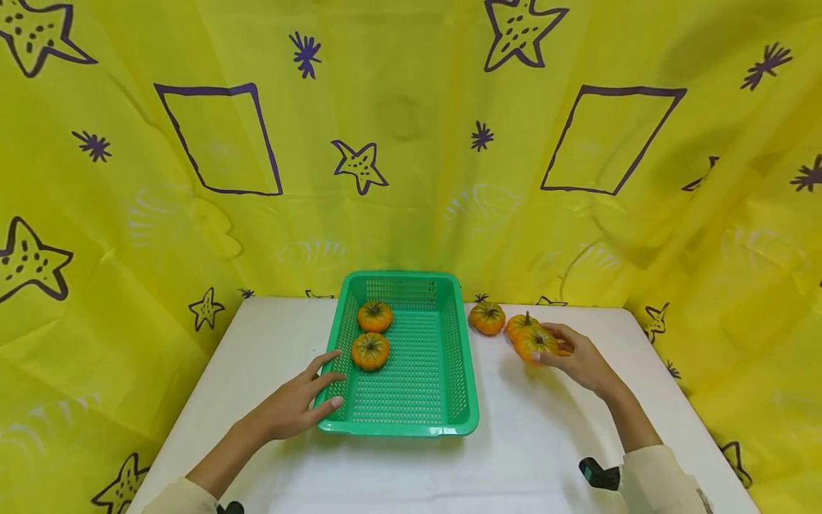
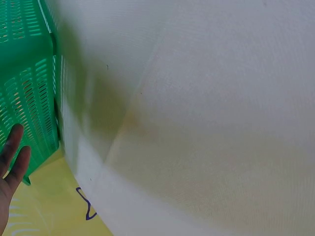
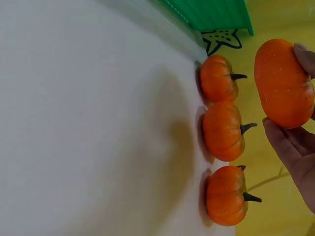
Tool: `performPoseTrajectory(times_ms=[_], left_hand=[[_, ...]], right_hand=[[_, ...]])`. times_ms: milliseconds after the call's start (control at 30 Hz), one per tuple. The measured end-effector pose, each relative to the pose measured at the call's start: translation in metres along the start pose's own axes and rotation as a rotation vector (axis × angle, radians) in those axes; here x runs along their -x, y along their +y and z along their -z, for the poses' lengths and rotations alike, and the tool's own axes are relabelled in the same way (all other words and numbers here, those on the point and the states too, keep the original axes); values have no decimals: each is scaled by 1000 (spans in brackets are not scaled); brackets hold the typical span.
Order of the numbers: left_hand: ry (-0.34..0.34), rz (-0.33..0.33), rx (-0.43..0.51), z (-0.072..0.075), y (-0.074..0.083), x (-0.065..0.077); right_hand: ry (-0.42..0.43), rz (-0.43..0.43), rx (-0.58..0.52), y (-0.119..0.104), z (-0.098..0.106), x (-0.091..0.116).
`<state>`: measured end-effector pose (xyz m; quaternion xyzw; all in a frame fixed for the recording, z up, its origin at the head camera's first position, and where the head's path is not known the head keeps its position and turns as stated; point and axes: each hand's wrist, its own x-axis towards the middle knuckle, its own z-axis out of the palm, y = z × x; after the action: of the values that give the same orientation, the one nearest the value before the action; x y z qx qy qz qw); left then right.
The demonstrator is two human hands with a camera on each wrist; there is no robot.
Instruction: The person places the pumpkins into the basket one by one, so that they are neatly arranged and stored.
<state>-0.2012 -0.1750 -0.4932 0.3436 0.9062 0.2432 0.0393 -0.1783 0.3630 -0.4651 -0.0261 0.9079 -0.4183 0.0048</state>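
A yellow curtain [image 1: 411,43] hangs behind the far edge of the white table [image 1: 411,471] and along its left and right edges. It bears dark dotted stars [image 1: 361,168], scribbled bursts [image 1: 481,135], two four-sided outlines [image 1: 220,139] and faint pale drawings [image 1: 315,250]. A small star [image 1: 206,309] shows just beyond the table's far left corner.

The pumpkins [image 1: 370,352] are orange, with yellowish green on top and dark stems [image 3: 248,128]. The basket [image 1: 398,430] is green, with rows of small slots [image 1: 398,392]. The table [image 1: 514,464] is white. The curtain [image 1: 411,228] is yellow, with dotted purple stars [image 1: 359,167] and pale shells [image 1: 484,203]. The sleeves [image 1: 656,478] are cream.
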Motion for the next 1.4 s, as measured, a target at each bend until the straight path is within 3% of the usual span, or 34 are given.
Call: performPoseTrajectory(times_ms=[700, 1000, 1400], left_hand=[[13, -7, -8, 1, 2, 2], [20, -17, -14, 0, 1, 1], [11, -6, -19, 0, 2, 0]], right_hand=[[-74, 128, -70, -64, -10, -39], [-127, 99, -177, -76, -20, -54], [-177, 146, -132, -88, -27, -73]])
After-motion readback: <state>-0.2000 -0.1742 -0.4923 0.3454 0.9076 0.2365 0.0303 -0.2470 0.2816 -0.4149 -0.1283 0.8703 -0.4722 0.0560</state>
